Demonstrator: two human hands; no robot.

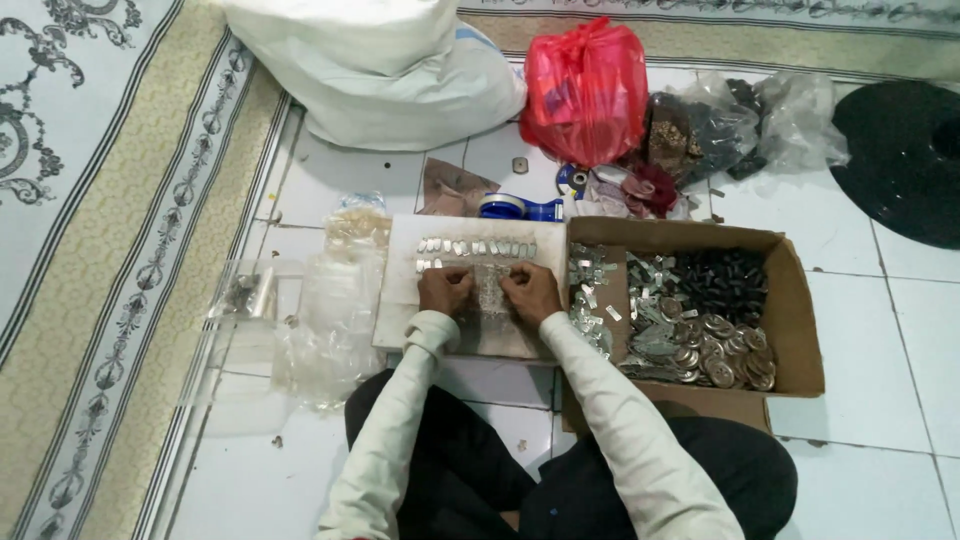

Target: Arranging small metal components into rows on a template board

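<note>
A small clear plastic bag [489, 290] lies on a pale flat board [400, 290] on the tiled floor [900, 350], directly in front of the seated person. Both hands rest on it. The left hand [445, 290] presses its left edge and the right hand [530, 292] its right edge; the fingers of both hands curl down and pinch the plastic, though the tips are too small to see exactly.

Just above the hands, two short rows of small silver metal pieces [475, 248] lie on the board, side by side. It seems the step in hand is the packing or sorting of these pieces with the small bag.

To the right, touching the board, stands an open cardboard box [795, 300] with silver discs, thin silver strips and dark small parts in separate heaps. To the left lie loose clear bags [330, 320].

The next move, I judge, calls for a fine grip, because the pieces are tiny and the plastic is slippery.
</note>
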